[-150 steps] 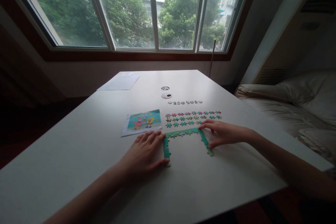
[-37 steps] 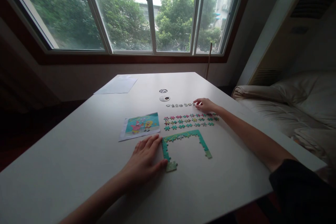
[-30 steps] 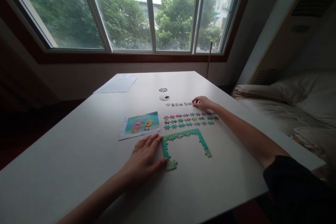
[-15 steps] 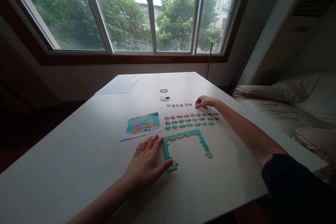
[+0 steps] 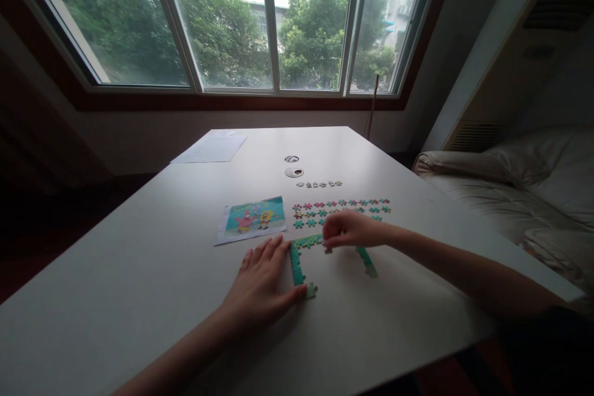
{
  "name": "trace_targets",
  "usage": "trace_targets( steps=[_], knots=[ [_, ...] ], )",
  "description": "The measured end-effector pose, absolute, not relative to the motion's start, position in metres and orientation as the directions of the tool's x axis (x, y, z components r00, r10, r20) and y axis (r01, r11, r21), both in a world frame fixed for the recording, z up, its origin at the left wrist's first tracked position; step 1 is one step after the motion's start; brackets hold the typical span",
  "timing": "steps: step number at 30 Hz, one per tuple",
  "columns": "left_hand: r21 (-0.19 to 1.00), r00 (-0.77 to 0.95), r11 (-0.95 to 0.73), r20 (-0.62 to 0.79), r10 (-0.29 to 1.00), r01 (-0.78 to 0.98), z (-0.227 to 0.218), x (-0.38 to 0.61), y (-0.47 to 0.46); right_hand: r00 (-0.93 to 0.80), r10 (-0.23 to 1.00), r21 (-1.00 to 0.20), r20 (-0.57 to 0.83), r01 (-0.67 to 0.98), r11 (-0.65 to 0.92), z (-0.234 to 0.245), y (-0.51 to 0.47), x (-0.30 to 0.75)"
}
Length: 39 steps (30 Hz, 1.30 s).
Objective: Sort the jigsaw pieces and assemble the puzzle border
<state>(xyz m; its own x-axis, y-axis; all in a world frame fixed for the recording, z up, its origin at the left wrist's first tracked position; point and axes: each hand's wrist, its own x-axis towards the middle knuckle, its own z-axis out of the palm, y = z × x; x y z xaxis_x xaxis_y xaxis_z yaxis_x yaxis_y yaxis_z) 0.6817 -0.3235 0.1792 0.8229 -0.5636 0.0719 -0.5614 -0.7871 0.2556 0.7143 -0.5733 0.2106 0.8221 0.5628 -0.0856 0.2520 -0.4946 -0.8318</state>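
Observation:
My left hand (image 5: 262, 275) lies flat with spread fingers at the left side of a partly joined green jigsaw border (image 5: 296, 263), its thumb on the lower left corner piece. Pinched in my right hand (image 5: 352, 229) is a small puzzle piece (image 5: 328, 250), held over the inside of the border's top edge. That hand hides part of the top edge and some loose pieces behind it. Beyond the border, loose puzzle pieces (image 5: 319, 205) lie in rows, with a shorter row of pale pieces (image 5: 316, 184) farther back. A printed cartoon picture (image 5: 254, 218) rests left of the rows.
The white table (image 5: 148, 260) reaches toward the window. Paper sheets (image 5: 211, 147) lie at its far left corner, and two round table inserts (image 5: 294, 172) sit near the far middle. A pale sofa (image 5: 487, 179) stands to the right.
My right hand has come from the far row of pale pieces back to the border, carrying one piece. That row's right end has lost a piece. My left hand stays at the border.

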Motion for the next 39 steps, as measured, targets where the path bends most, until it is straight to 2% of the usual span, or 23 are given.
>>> trace_targets(
  steps=[3,13,19,27,29,32,36,39],
  knots=[
    [0.246,0.827,-0.795,0.057,-0.559,-0.554,0.180,0.681,-0.324,0.783,0.615,-0.844,-0.097,0.262,-0.468,0.208,-0.553,0.681],
    [0.244,0.838,-0.805,0.078,-0.540,-0.541,0.180,0.680,-0.327,0.824,0.565,-0.693,0.046,0.433,-0.576,0.206,-0.536,0.666],
    [0.251,0.837,-0.801,0.101,-0.537,-0.544,0.177,0.681,-0.327,0.824,0.563,-0.634,0.069,0.472,-0.613,0.202,-0.535,0.665],
    [0.245,0.833,-0.798,0.097,-0.544,-0.550,0.177,0.680,-0.326,0.821,0.566,-0.645,0.074,0.472,-0.601,0.206,-0.537,0.668],
    [0.249,0.824,-0.787,0.109,-0.556,-0.565,0.176,0.681,-0.324,0.843,0.530,-0.622,0.095,0.466,-0.629,0.214,-0.547,0.679],
    [0.258,0.822,-0.783,0.109,-0.559,-0.567,0.176,0.681,-0.323,0.893,0.422,-0.520,0.155,0.437,-0.734,0.226,-0.575,0.713],
    [0.265,0.838,-0.798,0.096,-0.537,-0.541,0.179,0.679,-0.327,0.969,0.206,-0.330,0.135,0.240,-0.913,0.224,-0.623,0.769],
    [0.260,0.847,-0.809,0.080,-0.526,-0.527,0.182,0.678,-0.329,0.983,0.126,-0.289,0.135,0.160,-0.944,0.212,-0.647,0.800]
  ],
)
